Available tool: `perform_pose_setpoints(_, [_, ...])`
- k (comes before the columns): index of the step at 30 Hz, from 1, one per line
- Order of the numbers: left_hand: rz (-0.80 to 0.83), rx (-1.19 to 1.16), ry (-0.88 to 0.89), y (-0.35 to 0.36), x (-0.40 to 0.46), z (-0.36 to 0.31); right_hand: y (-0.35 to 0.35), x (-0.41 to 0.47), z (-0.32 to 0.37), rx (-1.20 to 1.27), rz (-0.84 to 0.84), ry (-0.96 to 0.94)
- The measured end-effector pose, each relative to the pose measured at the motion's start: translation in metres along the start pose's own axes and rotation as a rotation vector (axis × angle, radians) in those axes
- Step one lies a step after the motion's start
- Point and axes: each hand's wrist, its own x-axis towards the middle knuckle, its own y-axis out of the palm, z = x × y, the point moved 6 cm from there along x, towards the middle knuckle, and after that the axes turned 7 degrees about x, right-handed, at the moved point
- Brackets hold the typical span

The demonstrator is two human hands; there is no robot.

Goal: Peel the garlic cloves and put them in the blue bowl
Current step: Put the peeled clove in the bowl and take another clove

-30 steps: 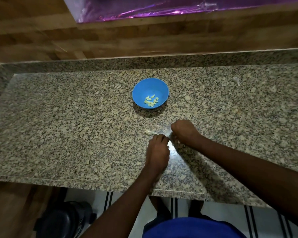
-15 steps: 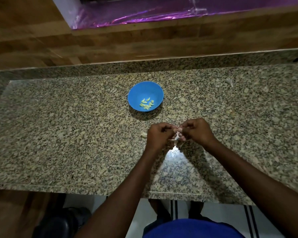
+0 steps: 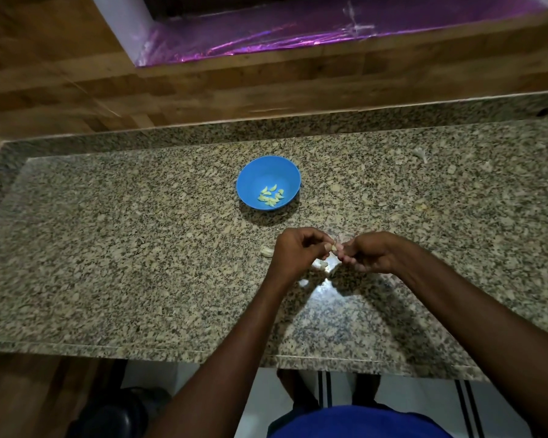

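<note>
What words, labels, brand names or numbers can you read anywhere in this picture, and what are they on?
None: no readable text, number or sign shows.
The blue bowl, the granite counter and the purple foil above the wooden wall carry no print.

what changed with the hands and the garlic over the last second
A second ago both hands were down at the counter by the loose cloves. They have since lifted and come together: the left hand and right hand now pinch one garlic clove between their fingertips above the counter. The blue bowl with its peeled cloves and the clove lying beside the left hand stayed put.
</note>
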Motion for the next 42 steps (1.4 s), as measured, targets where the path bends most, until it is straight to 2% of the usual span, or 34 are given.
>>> perform_pose_setpoints(3, [0.000, 0.101, 0.044, -0.002, 0.001, -0.003, -0.001, 0.002, -0.004, 0.067, 0.039, 0.090])
perform_pose_setpoints(5, [-0.021, 0.087, 0.006, -0.004, 0.002, -0.001, 0.003, -0.001, -0.003, 0.074, 0.033, 0.061])
perform_pose_setpoints(7, [-0.069, -0.029, -0.133, -0.004, 0.000, 0.005, 0.005, -0.005, 0.005, -0.122, -0.073, -0.153])
perform_pose_setpoints(11, [-0.134, -0.219, -0.462, 0.002, -0.008, 0.021, 0.020, -0.027, 0.019, -0.968, -0.519, -0.856])
perform_pose_setpoints(13, [-0.173, -0.214, -0.524, 0.000, -0.009, 0.026, 0.035, -0.030, 0.009, -1.190, -0.570, -1.009])
perform_pose_setpoints(14, [-0.174, -0.164, -0.532, -0.001, -0.009, 0.026, 0.037, -0.027, 0.005, -1.223, -0.572, -1.036])
perform_pose_setpoints(16, [-0.187, -0.033, -0.465, -0.002, -0.009, 0.021, 0.033, -0.026, 0.002, -1.160, -0.597, -1.021])
perform_pose_setpoints(17, [-0.199, -0.016, -0.395, -0.001, -0.009, 0.017, 0.027, -0.026, 0.003, -1.024, -0.594, -0.976])
perform_pose_setpoints(18, [-0.200, -0.011, -0.296, -0.001, -0.010, 0.013, 0.018, -0.022, 0.004, -0.789, -0.546, -0.872])
perform_pose_setpoints(20, [-0.209, 0.041, -0.064, -0.002, -0.014, 0.003, 0.009, -0.008, -0.001, -0.206, -0.346, -0.550])
perform_pose_setpoints(21, [-0.210, 0.084, 0.009, -0.003, -0.014, 0.003, 0.010, -0.003, -0.006, -0.008, -0.257, -0.395])
perform_pose_setpoints(23, [-0.240, 0.133, 0.078, -0.004, -0.015, 0.002, 0.013, 0.002, -0.010, 0.190, -0.130, -0.190])
perform_pose_setpoints(25, [-0.270, 0.169, 0.121, -0.004, -0.016, -0.001, 0.015, 0.002, -0.010, 0.303, -0.044, -0.101])
perform_pose_setpoints(27, [-0.284, 0.149, 0.077, -0.004, -0.016, -0.002, 0.016, 0.000, -0.010, 0.312, -0.069, -0.117])
perform_pose_setpoints(28, [-0.284, 0.083, -0.017, -0.004, -0.015, 0.003, 0.014, -0.001, -0.008, 0.205, -0.141, -0.209])
perform_pose_setpoints(29, [-0.280, -0.020, -0.143, -0.002, -0.013, 0.010, 0.010, -0.004, -0.002, 0.003, -0.260, -0.369])
perform_pose_setpoints(31, [-0.268, -0.232, -0.408, 0.003, -0.013, 0.023, 0.012, -0.017, 0.013, -0.564, -0.534, -0.759])
perform_pose_setpoints(32, [-0.254, -0.323, -0.498, 0.005, -0.013, 0.026, 0.019, -0.024, 0.016, -0.767, -0.599, -0.903])
perform_pose_setpoints(34, [-0.226, -0.435, -0.591, 0.006, -0.011, 0.029, 0.027, -0.031, 0.017, -0.949, -0.623, -1.071])
perform_pose_setpoints(36, [-0.219, -0.439, -0.597, 0.004, -0.011, 0.026, 0.031, -0.033, 0.016, -1.041, -0.648, -1.137])
perform_pose_setpoints(38, [-0.235, -0.287, -0.435, -0.001, -0.011, 0.019, 0.030, -0.033, 0.015, -0.951, -0.640, -1.112])
perform_pose_setpoints(39, [-0.242, -0.147, -0.278, -0.004, -0.011, 0.012, 0.024, -0.030, 0.015, -0.779, -0.622, -1.011])
perform_pose_setpoints(41, [-0.259, 0.104, 0.035, -0.005, -0.016, -0.003, 0.012, -0.015, 0.011, -0.256, -0.503, -0.666])
perform_pose_setpoints(42, [-0.280, 0.173, 0.129, -0.004, -0.019, -0.008, 0.013, -0.008, 0.005, -0.024, -0.402, -0.479])
